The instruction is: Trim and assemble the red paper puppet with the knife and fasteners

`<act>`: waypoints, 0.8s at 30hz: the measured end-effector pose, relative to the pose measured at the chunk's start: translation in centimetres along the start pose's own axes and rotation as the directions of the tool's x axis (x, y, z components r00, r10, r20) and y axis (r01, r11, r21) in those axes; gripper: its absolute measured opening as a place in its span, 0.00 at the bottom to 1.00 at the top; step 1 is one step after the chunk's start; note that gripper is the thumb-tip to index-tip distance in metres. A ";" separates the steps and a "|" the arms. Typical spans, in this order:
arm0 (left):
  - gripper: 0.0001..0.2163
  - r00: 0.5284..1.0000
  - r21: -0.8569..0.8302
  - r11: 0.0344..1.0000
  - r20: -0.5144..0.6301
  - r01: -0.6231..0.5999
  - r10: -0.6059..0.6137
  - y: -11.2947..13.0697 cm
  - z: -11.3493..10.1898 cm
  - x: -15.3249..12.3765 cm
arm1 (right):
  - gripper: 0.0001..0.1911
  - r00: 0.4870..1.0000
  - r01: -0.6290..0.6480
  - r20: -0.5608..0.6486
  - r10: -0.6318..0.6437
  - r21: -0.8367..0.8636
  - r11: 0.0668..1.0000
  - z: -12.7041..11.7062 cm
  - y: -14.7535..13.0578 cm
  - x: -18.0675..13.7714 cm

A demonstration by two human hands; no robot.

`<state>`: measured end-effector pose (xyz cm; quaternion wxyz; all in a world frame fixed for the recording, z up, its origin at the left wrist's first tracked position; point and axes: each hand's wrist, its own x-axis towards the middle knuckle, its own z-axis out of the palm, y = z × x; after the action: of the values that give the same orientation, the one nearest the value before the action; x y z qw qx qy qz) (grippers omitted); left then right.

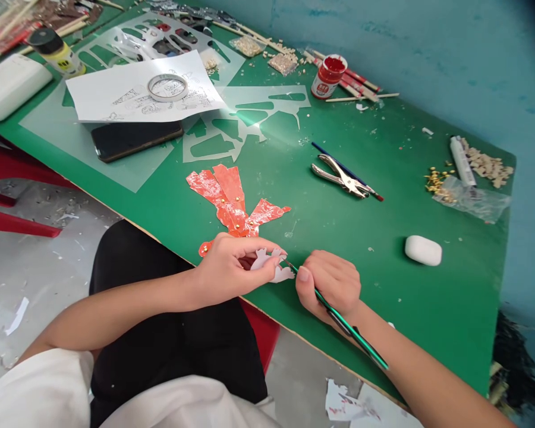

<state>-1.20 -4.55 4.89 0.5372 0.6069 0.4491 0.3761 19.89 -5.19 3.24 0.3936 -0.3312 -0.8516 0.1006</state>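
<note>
Right hand (332, 285): closed pen-fashion round a green brush (339, 318), thumb and forefinger pinching low on the shaft, bristle tip meeting the edge of the cutout.
Left hand (232, 267): fingers curled and pinched on a white paper cutout (274, 266), steadying it against the brush tip.
Cutout's place: between the two hands, at the near edge of the green bench (321, 238), just in front of the red figure.
Cutout's handling: likely very light, thin and floppy; narrow lobes prone to crease or tear; best taken by the broader middle, clear of the spot under the bristles.
Brush's handling: light, slim, stiff; smooth shaft probably apt to roll if set down; finest control from a grip close to the bristles.
Just beyond: red paper figure (232, 202), jointed with brass studs, flat on the bench, lower end hidden by the left hand.
Farther right: hole punch (339, 177), then a white oblong case (422, 250), well apart.
Far side: red paint jar (329, 76), tape ring (167, 87) on a printed sheet, dark phone (134, 139) just beside it.
</note>
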 end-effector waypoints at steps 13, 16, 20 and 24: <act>0.07 0.483 0.563 0.188 0.439 -0.805 0.758 -1.8 -0.3 -2.5 | 0.30 0.845 -0.518 0.228 0.484 0.577 0.631 -1.4 1.8 -0.5; 0.12 0.616 0.668 0.200 0.472 -0.717 0.631 -2.4 0.8 -4.2 | 0.30 0.854 -0.518 0.372 0.364 0.544 0.660 -2.1 2.1 0.4; 0.25 0.558 0.602 0.107 0.639 -0.791 0.530 -2.5 0.3 -4.7 | 0.26 0.867 -0.429 0.461 0.188 0.501 0.752 -2.4 1.5 1.2; 0.33 0.600 0.617 0.106 0.687 -0.779 0.411 -2.4 -0.6 -4.7 | 0.23 0.894 -0.375 0.393 0.217 0.386 0.843 -2.4 0.2 0.2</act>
<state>-3.60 -8.77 2.69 -0.0078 0.9723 0.1789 0.1503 21.73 -5.15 4.88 0.2889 -0.3379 -0.7961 0.4106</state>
